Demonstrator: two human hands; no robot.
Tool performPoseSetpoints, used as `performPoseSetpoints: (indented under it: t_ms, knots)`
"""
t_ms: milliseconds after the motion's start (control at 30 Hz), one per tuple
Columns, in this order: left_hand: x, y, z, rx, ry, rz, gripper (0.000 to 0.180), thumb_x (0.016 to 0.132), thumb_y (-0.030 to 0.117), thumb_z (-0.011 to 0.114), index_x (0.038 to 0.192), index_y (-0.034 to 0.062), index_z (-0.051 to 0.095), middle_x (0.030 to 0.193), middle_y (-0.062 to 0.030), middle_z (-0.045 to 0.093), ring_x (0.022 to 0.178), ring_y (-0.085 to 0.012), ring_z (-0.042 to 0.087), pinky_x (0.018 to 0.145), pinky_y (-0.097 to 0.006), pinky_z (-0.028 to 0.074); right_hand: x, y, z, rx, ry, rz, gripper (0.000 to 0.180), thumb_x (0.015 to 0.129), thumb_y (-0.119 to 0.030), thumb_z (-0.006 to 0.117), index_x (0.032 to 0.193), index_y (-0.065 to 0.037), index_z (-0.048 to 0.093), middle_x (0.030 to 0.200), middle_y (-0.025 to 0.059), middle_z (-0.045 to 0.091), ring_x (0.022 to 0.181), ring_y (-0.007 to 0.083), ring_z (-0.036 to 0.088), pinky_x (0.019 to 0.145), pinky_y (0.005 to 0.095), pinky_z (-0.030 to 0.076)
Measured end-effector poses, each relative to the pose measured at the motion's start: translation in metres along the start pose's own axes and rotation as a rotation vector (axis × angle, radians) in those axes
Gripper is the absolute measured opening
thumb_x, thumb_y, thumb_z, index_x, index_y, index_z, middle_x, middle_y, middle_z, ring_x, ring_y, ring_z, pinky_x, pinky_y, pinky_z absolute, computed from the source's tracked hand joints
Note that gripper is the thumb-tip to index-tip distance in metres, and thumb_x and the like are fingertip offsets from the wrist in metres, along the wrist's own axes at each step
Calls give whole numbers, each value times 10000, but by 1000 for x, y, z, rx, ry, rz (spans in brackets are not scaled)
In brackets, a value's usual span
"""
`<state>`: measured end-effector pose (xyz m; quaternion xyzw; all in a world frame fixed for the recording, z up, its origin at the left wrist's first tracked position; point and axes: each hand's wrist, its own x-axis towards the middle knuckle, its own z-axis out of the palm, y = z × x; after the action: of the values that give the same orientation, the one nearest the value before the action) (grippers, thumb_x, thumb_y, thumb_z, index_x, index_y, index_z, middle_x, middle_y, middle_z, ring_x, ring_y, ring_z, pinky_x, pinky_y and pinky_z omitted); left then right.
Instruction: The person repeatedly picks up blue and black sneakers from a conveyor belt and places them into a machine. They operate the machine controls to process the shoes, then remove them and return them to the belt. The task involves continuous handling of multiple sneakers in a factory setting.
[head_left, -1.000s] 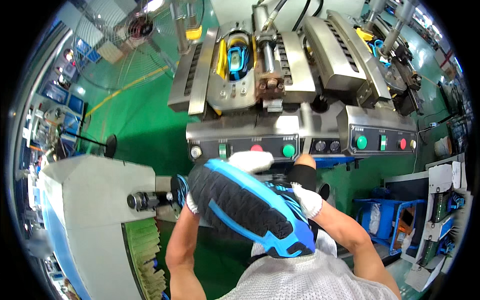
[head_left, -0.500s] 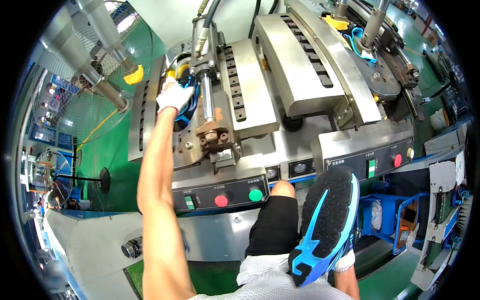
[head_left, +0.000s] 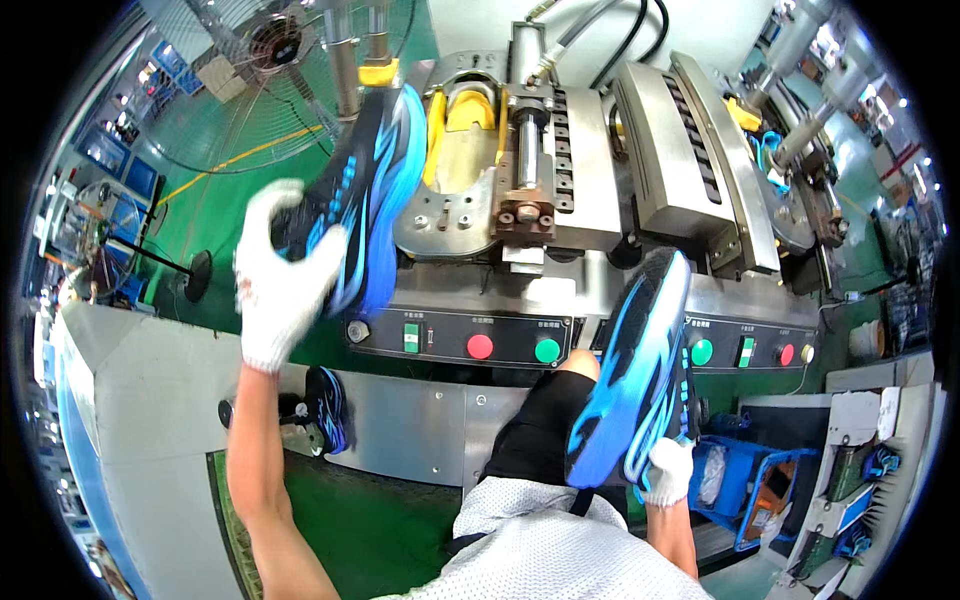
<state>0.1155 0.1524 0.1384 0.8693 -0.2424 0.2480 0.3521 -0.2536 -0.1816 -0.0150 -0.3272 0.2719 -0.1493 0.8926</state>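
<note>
My left hand (head_left: 285,290), in a white glove, grips a black and blue sneaker (head_left: 385,205) around its heel end, thumb and fingers on opposite sides. The shoe is lifted up left of the metal press station (head_left: 445,225), whose cradle with yellow pads (head_left: 468,112) holds no shoe. Low on the right, my gloved right hand (head_left: 668,472) is closed on a second blue and black sneaker (head_left: 632,375). That one stands on end in front of my lap, its toe pointing up; some of the fingers are hidden behind it.
Control panels (head_left: 440,330) with red and green buttons run along the machine's front. Another sneaker (head_left: 328,410) sits low on the left by the grey housing. A caged fan (head_left: 275,50) stands far left, and a blue crate (head_left: 735,480) stands low right.
My left hand has drawn a sneaker out of the left press station and brought it left and nearer. The sneaker in my right hand has turned from its sole to its side. The view has shifted.
</note>
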Motion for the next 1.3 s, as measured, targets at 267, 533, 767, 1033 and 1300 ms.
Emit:
performPoseSetpoints:
  t_ms: [267, 533, 767, 1033, 1300]
  knots:
    - [-265, -34, -61, -62, -298, -588, 490, 711, 73, 823, 1149, 33, 606, 1104, -135, 642, 993, -270, 663, 899, -380, 538, 137, -22, 218, -523, -200, -169, 298, 918, -68, 766, 1190, 35, 701, 1084, 113, 762, 922, 185, 750, 838, 337, 627]
    - [-383, -97, -14, 252, -461, -408, 502, 703, 268, 850, 1138, 113, 652, 1134, -121, 636, 1052, -378, 634, 858, -544, 504, 351, 2, 402, -942, -243, 136, 297, 894, -248, 802, 1129, -72, 764, 1059, 94, 782, 935, 231, 743, 839, 433, 582]
    - [-396, -115, -1, -12, -400, -410, 612, 710, 92, 889, 1248, 55, 602, 1367, -202, 587, 1200, -439, 618, 974, -492, 545, 441, 75, 440, -2211, -112, -413, 534, 862, -393, 724, 1271, -50, 735, 1183, 175, 768, 1062, 310, 735, 940, 409, 566]
    - [-388, -108, -3, 1, -475, -456, 604, 741, 68, 869, 1269, 20, 581, 1389, -227, 586, 1124, -451, 678, 931, -494, 576, 461, 100, 376, -1929, 72, -659, 648, 794, -508, 809, 1159, 26, 776, 1134, 227, 775, 1063, 324, 756, 974, 397, 576]
    - [-379, -86, 35, 33, -286, -621, 634, 781, 132, 861, 1342, 59, 574, 1409, -191, 571, 1177, -425, 646, 973, -501, 540, 484, 63, 381, -1907, -14, -575, 867, 926, -730, 531, 1436, -37, 630, 1544, 185, 569, 1405, 341, 564, 1165, 462, 449]
